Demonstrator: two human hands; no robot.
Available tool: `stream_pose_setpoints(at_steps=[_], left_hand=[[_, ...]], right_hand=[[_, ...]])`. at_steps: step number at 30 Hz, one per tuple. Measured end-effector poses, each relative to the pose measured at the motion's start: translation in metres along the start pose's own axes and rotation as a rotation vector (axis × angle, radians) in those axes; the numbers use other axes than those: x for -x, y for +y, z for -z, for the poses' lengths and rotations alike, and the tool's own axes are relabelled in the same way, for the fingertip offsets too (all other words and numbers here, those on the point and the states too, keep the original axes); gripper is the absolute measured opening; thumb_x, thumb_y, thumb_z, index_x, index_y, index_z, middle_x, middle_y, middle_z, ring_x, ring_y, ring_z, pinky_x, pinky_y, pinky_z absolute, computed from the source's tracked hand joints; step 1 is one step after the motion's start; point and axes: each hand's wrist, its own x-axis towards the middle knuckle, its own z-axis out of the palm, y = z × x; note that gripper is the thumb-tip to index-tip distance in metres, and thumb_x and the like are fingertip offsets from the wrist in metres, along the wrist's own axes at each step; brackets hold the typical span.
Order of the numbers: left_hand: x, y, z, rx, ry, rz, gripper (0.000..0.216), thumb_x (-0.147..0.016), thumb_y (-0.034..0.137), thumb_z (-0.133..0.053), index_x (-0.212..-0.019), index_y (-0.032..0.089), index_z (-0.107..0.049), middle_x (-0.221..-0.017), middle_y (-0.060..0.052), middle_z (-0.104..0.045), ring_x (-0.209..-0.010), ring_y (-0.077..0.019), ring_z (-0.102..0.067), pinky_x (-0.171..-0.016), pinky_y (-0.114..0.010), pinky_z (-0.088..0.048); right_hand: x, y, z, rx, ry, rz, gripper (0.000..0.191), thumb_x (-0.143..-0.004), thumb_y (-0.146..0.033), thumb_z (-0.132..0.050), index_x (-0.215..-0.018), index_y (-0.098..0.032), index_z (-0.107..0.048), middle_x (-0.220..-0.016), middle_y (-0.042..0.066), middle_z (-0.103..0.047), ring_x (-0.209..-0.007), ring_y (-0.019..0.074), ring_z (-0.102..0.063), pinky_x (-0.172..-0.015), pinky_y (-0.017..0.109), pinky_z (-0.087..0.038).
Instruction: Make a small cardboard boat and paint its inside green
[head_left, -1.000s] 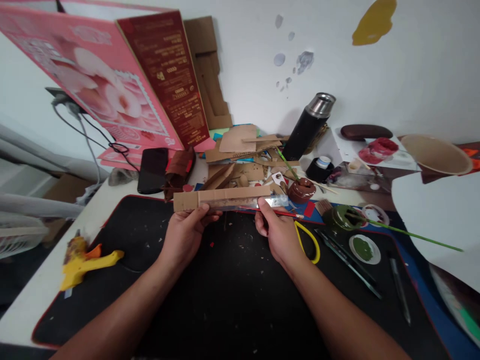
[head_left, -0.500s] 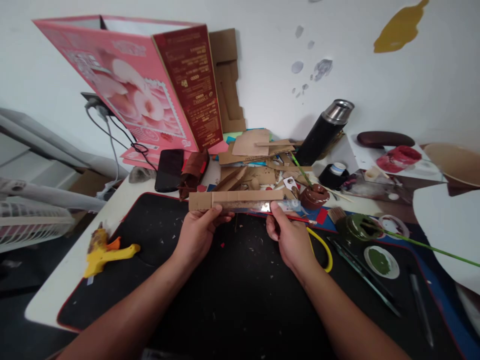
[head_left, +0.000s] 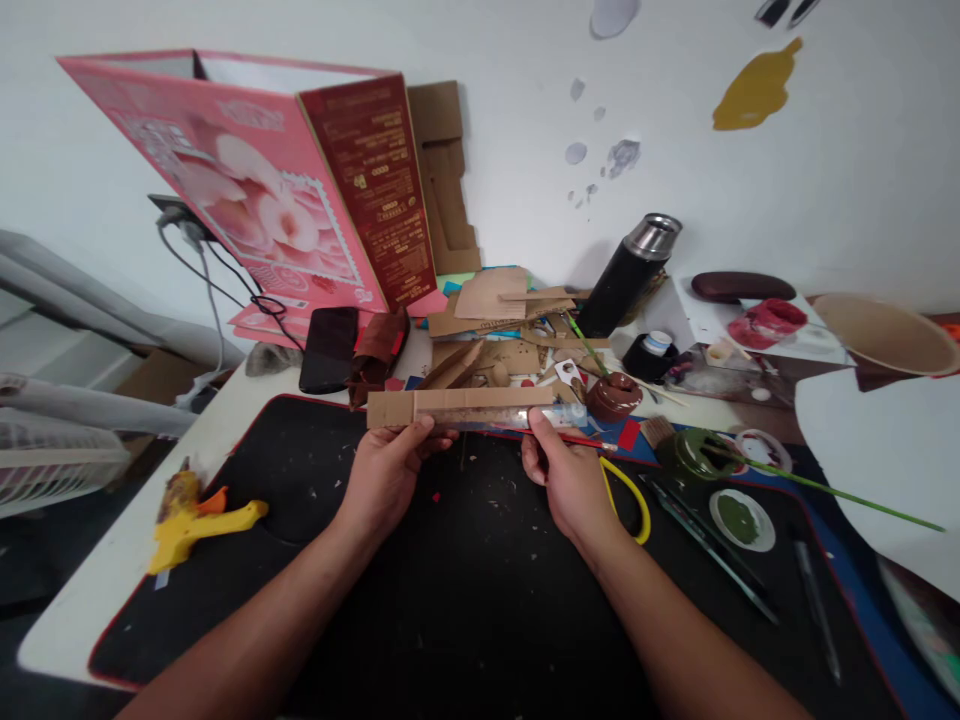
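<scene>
Between my two hands a cardboard strip [head_left: 391, 408] is held level above the black mat [head_left: 465, 600], with a clear ruler [head_left: 495, 416] laid along its near face. My left hand [head_left: 390, 465] pinches strip and ruler near the left end, thumb in front. My right hand [head_left: 566, 465] grips the ruler toward its right end, thumb on top, with the strip behind it. A red pencil [head_left: 589, 440] sticks out rightward from my right hand. Beside my right wrist lies a yellow scissor handle [head_left: 637, 505], partly hidden.
A yellow glue gun [head_left: 196, 520] lies at left. Cardboard scraps [head_left: 491, 295] pile up behind, near a black thermos [head_left: 626, 280]. A brown paint jar [head_left: 615, 395] and green paint jar [head_left: 697, 452] stand at right. A phone [head_left: 328, 350] and pink box [head_left: 255, 190] are at the back left.
The camera view has shifted slightly, so the scene sits a little lower and further left. Both hands keep the same grip on the strip and ruler.
</scene>
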Motion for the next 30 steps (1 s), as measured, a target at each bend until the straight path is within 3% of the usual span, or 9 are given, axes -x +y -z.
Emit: stream_pose_setpoints(at_steps=[4,9,13,20,24,30], left_hand=[[0.001,0.002,-0.001,0.038,0.008,0.0,0.035,-0.063,0.034,-0.106,-0.075,0.013,-0.082,-0.077,-0.007,-0.082,-0.068,-0.0181,-0.079,-0.065,-0.024,-0.066],[-0.002,0.004,-0.003,0.107,0.028,0.014,0.038,-0.07,0.04,-0.102,-0.089,0.013,-0.083,-0.081,-0.009,-0.083,-0.07,-0.0206,-0.079,-0.062,-0.026,-0.066],[-0.009,0.008,0.001,0.184,0.099,-0.042,0.024,-0.08,0.032,-0.092,-0.093,0.016,-0.08,-0.086,-0.007,-0.084,-0.069,-0.0197,-0.078,-0.057,-0.026,-0.064],[-0.016,0.014,0.004,0.213,0.182,-0.06,0.006,-0.09,0.022,-0.074,-0.089,0.017,-0.073,-0.068,-0.003,-0.074,-0.059,-0.0169,-0.072,-0.051,-0.023,-0.058],[-0.015,0.013,0.004,0.213,0.141,-0.032,0.01,-0.087,0.025,-0.079,-0.093,0.02,-0.072,-0.075,-0.002,-0.077,-0.063,-0.0172,-0.074,-0.051,-0.023,-0.058],[-0.007,0.013,0.001,0.147,-0.009,-0.061,0.024,-0.086,0.042,-0.087,-0.097,0.024,-0.075,-0.094,-0.003,-0.084,-0.077,-0.0217,-0.079,-0.059,-0.029,-0.065]], right_hand=[[0.002,-0.002,0.0,0.015,0.008,0.004,0.073,-0.091,-0.077,-0.075,-0.049,-0.022,-0.054,-0.048,-0.002,-0.046,-0.046,0.0108,-0.038,-0.049,0.03,-0.025],[0.004,-0.006,-0.001,0.054,-0.022,0.007,0.073,-0.093,-0.079,-0.072,-0.05,-0.022,-0.054,-0.047,-0.002,-0.045,-0.046,0.0118,-0.039,-0.049,0.03,-0.029],[0.004,-0.007,0.0,0.035,-0.026,0.023,0.073,-0.093,-0.079,-0.072,-0.05,-0.023,-0.054,-0.048,-0.002,-0.044,-0.047,0.0119,-0.038,-0.049,0.03,-0.028],[0.001,-0.004,0.001,-0.037,-0.001,0.055,0.073,-0.092,-0.076,-0.076,-0.048,-0.022,-0.052,-0.047,-0.003,-0.042,-0.046,0.0111,-0.035,-0.049,0.031,-0.022],[0.003,-0.005,0.0,-0.038,-0.02,0.046,0.072,-0.092,-0.076,-0.075,-0.049,-0.022,-0.054,-0.047,-0.002,-0.044,-0.047,0.0112,-0.037,-0.05,0.031,-0.024],[0.004,-0.008,0.001,-0.018,-0.014,0.064,0.074,-0.095,-0.076,-0.072,-0.048,-0.023,-0.053,-0.046,-0.003,-0.043,-0.047,0.0121,-0.037,-0.052,0.032,-0.029]])
